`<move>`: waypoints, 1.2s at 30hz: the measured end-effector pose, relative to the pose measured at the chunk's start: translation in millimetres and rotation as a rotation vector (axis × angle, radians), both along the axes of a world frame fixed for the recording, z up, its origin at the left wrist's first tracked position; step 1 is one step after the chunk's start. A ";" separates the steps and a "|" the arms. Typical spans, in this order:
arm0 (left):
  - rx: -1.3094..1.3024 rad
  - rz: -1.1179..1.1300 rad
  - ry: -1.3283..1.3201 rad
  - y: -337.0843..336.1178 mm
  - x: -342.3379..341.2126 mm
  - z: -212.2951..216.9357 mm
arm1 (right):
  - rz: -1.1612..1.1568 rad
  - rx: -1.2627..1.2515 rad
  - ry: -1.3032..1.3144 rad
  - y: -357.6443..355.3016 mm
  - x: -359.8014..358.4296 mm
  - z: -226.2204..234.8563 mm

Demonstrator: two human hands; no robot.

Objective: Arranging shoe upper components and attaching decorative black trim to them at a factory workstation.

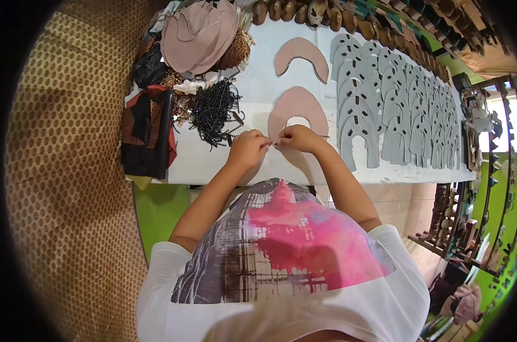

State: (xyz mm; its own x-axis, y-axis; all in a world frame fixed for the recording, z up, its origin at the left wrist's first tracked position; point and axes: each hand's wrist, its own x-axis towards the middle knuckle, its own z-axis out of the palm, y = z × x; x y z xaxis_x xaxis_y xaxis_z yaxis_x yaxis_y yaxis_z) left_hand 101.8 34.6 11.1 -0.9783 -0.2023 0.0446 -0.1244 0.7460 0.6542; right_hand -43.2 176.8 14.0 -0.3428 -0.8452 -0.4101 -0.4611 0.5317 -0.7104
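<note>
A white table (257,61) stands beside a patterned curtain (70,171). Two pink crescent pieces lie at twelve o'clock, the nearer (287,102) just beyond two hands, left (251,148) and right (298,138), fingers bunched at its lower edge, partly hiding it; their grip I cannot tell. One black tangle (213,114) sits at ten, many overlapping grey pieces (356,111) at two.

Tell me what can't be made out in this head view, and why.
All in the head view:
- Whatever lies between the fingertips of the left hand and right hand: too small to identify.
- Nearer pink U-shaped piece: its near ends are partly covered by the hands.
- Black strands: tangled over one another, so single ones can't be traced.
- Grey U-shaped pieces: overlapping neighbours hide parts.
</note>
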 end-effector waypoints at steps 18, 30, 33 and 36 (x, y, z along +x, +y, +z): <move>-0.233 -0.067 0.111 3.5 8.1 -3.3 | -0.073 0.039 0.092 -8.1 11.9 -5.1; -0.217 -0.116 0.122 -0.7 11.7 1.5 | -0.163 0.124 0.255 -15.3 30.7 5.7; -0.254 -0.163 0.203 -0.7 13.3 -1.1 | -0.192 0.115 0.269 -15.3 32.6 5.1; -0.304 -0.185 0.235 -0.7 13.7 -2.6 | -0.209 0.134 0.263 -15.5 33.8 5.9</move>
